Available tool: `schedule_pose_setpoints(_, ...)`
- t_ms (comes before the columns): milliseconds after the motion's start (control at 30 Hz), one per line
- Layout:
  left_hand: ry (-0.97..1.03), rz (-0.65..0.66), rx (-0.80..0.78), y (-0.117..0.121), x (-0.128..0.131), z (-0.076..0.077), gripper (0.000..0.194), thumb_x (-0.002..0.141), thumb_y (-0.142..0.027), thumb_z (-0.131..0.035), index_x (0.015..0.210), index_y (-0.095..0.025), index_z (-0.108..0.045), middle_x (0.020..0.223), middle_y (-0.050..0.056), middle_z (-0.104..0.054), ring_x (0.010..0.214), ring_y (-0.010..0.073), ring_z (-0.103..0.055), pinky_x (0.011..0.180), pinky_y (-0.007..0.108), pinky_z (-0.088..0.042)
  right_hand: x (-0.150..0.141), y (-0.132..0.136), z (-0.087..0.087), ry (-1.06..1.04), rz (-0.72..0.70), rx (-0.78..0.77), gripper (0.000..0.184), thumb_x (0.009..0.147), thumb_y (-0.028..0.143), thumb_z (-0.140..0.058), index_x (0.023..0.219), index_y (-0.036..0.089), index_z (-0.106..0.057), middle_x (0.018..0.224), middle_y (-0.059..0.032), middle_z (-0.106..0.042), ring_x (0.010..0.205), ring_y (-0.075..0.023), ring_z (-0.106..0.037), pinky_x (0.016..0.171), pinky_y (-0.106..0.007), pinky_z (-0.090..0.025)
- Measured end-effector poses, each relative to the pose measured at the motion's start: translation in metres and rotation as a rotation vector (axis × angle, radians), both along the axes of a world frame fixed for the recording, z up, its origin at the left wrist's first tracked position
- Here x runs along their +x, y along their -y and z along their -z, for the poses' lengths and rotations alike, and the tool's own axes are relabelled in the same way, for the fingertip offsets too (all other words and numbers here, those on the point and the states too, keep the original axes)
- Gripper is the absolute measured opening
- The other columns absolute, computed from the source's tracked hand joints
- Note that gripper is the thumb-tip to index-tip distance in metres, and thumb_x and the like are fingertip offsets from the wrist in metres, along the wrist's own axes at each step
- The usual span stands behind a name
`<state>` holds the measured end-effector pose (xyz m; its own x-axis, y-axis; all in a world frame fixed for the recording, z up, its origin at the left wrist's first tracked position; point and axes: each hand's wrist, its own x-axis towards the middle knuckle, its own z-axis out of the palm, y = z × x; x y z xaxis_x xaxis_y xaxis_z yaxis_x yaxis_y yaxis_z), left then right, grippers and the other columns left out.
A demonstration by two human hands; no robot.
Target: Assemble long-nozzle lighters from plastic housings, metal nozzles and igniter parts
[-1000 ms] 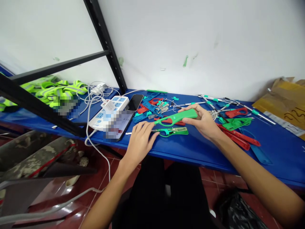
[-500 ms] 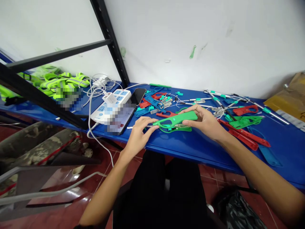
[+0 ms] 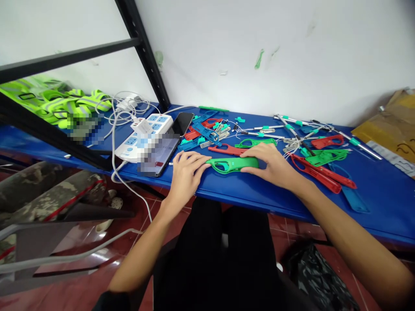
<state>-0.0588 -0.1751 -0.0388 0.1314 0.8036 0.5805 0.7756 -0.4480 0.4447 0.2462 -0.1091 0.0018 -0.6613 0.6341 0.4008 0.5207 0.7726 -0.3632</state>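
Note:
A green long-neck lighter [image 3: 231, 164] lies low over the front of the blue table, its trigger loop facing me. My left hand [image 3: 188, 170] is closed around its narrow end, and a bit of metal tube pokes out to the left. At the handle's right end, my right hand [image 3: 267, 164] grips it between thumb and fingers. Just behind are a red casing half [image 3: 223, 149] and a green casing half [image 3: 256, 142]. To the right lie red casing halves [image 3: 319, 175], a green casing [image 3: 327, 156] and a blue casing half [image 3: 355, 198].
Metal tubes with thin wires [image 3: 293, 131] lie at the back right. Blue casing parts [image 3: 207, 131] are heaped behind the hands. Left stand a phone [image 3: 162, 155], a power strip [image 3: 129, 144] and a black rack post [image 3: 145, 56]. A cardboard box [image 3: 389, 125] sits far right.
The two green halves, apart with inner parts showing between them, are now together as one lighter, lowered to the table. A green casing half behind shows more clearly. The view has shifted slightly.

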Motion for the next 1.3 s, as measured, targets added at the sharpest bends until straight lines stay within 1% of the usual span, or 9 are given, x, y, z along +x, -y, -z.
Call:
schedule_pose_setpoints(167, -0.041, 0.016, -0.031, 0.001, 0.000, -0.002, 0.022, 0.111, -0.029, -0.065, 0.126, -0.025, -0.081, 0.125, 0.004, -0.084, 0.121, 0.0280, -0.069, 0.118, 0.054, -0.038, 0.001, 0.000, -0.003, 0.018, -0.066, 0.011, 0.034, 0.106, 0.053, -0.070, 0.123, 0.024, -0.076, 0.121, -0.0111, -0.082, 0.109, -0.0319, -0.072, 0.096, -0.047, -0.045)
schedule_pose_setpoints(267, -0.085, 0.010, -0.053, 0.001, 0.001, -0.003, 0.025, 0.111, -0.027, -0.063, 0.130, -0.024, -0.079, 0.128, 0.006, -0.083, 0.127, 0.0291, -0.069, 0.123, 0.056, -0.035, 0.001, 0.002, -0.006, 0.051, -0.088, 0.011, 0.032, 0.107, 0.050, -0.070, 0.122, 0.022, -0.075, 0.121, -0.0113, -0.082, 0.110, -0.0317, -0.072, 0.095, -0.046, -0.046)
schedule_pose_setpoints(333, -0.104, 0.013, -0.078, 0.001, 0.002, -0.003, 0.026, 0.112, -0.026, -0.062, 0.131, -0.026, -0.079, 0.130, 0.005, -0.082, 0.132, 0.0296, -0.068, 0.126, 0.058, -0.032, 0.001, 0.002, -0.006, 0.070, -0.084, 0.003, 0.031, 0.106, 0.049, -0.070, 0.122, 0.022, -0.075, 0.122, -0.0115, -0.082, 0.111, -0.0321, -0.072, 0.095, -0.046, -0.045)
schedule_pose_setpoints(433, -0.130, 0.013, -0.118, 0.001, 0.003, -0.005, 0.028, 0.113, -0.026, -0.059, 0.131, -0.030, -0.079, 0.134, 0.004, -0.081, 0.138, 0.0301, -0.065, 0.130, 0.060, -0.028, 0.001, 0.002, -0.005, 0.093, -0.076, -0.016, 0.029, 0.107, 0.047, -0.069, 0.120, 0.022, -0.074, 0.125, -0.0118, -0.079, 0.115, -0.0326, -0.070, 0.098, -0.048, -0.044)
schedule_pose_setpoints(533, -0.146, 0.006, -0.142, 0.002, 0.003, -0.006, 0.030, 0.113, -0.027, -0.057, 0.133, -0.031, -0.079, 0.138, 0.004, -0.079, 0.141, 0.0304, -0.063, 0.132, 0.062, -0.026, 0.002, 0.000, -0.001, 0.098, -0.080, -0.030, 0.025, 0.108, 0.046, -0.068, 0.117, 0.022, -0.072, 0.124, -0.0115, -0.077, 0.117, -0.0318, -0.069, 0.100, -0.047, -0.044)
schedule_pose_setpoints(633, -0.140, 0.011, -0.152, 0.001, 0.003, -0.007, 0.028, 0.113, -0.028, -0.058, 0.131, -0.031, -0.080, 0.139, 0.004, -0.079, 0.140, 0.0303, -0.063, 0.132, 0.062, -0.026, 0.003, 0.000, 0.001, 0.096, -0.071, -0.023, 0.027, 0.107, 0.048, -0.068, 0.116, 0.022, -0.070, 0.121, -0.0115, -0.077, 0.113, -0.0316, -0.069, 0.098, -0.046, -0.043)
schedule_pose_setpoints(900, -0.089, -0.011, -0.153, 0.002, 0.004, -0.007, 0.021, 0.111, -0.029, -0.064, 0.127, -0.028, -0.078, 0.134, 0.004, -0.081, 0.136, 0.0282, -0.067, 0.132, 0.059, -0.027, 0.000, 0.001, 0.003, 0.090, -0.081, -0.020, 0.030, 0.110, 0.047, -0.063, 0.125, 0.022, -0.071, 0.125, -0.0120, -0.080, 0.116, -0.0320, -0.073, 0.099, -0.047, -0.045)
schedule_pose_setpoints(1167, -0.062, -0.014, -0.167, 0.001, 0.004, -0.007, 0.019, 0.112, -0.028, -0.061, 0.122, -0.027, -0.078, 0.133, 0.003, -0.081, 0.135, 0.0267, -0.068, 0.133, 0.057, -0.027, -0.003, 0.003, 0.004, 0.100, -0.103, 0.015, 0.029, 0.110, 0.045, -0.063, 0.125, 0.021, -0.071, 0.126, -0.0126, -0.080, 0.116, -0.0320, -0.073, 0.098, -0.047, -0.046)
schedule_pose_setpoints(1300, -0.058, -0.031, -0.165, 0.001, 0.004, -0.006, 0.019, 0.111, -0.028, -0.061, 0.121, -0.027, -0.078, 0.132, 0.003, -0.082, 0.135, 0.0272, -0.067, 0.134, 0.057, -0.026, -0.005, 0.004, 0.005, 0.099, -0.103, 0.007, 0.027, 0.111, 0.043, -0.062, 0.125, 0.021, -0.071, 0.127, -0.0134, -0.079, 0.119, -0.0322, -0.073, 0.098, -0.047, -0.048)
